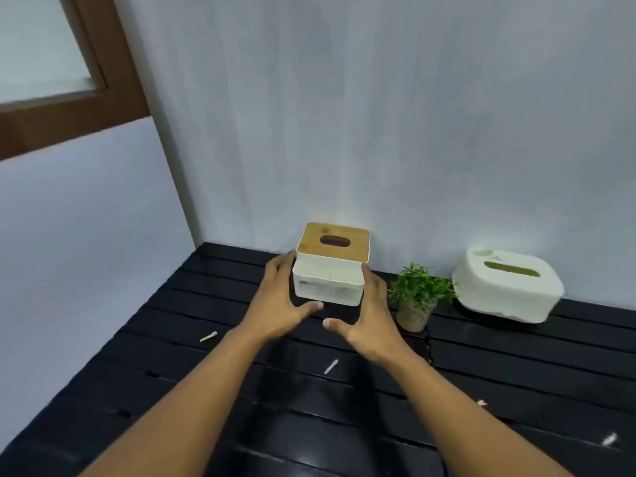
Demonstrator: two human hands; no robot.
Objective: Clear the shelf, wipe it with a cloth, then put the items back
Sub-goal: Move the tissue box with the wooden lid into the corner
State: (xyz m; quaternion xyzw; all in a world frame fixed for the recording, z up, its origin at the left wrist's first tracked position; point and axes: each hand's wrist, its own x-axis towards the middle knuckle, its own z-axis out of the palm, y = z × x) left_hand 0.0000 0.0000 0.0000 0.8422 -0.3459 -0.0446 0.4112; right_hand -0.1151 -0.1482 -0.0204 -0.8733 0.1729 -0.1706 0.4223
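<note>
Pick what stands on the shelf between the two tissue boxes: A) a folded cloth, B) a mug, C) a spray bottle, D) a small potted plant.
D: the plant stands on the shelf between the wood-lidded box and the white box.

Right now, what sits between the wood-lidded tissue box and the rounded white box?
A small potted plant, standing on the dark shelf, seen in the head view.
</note>
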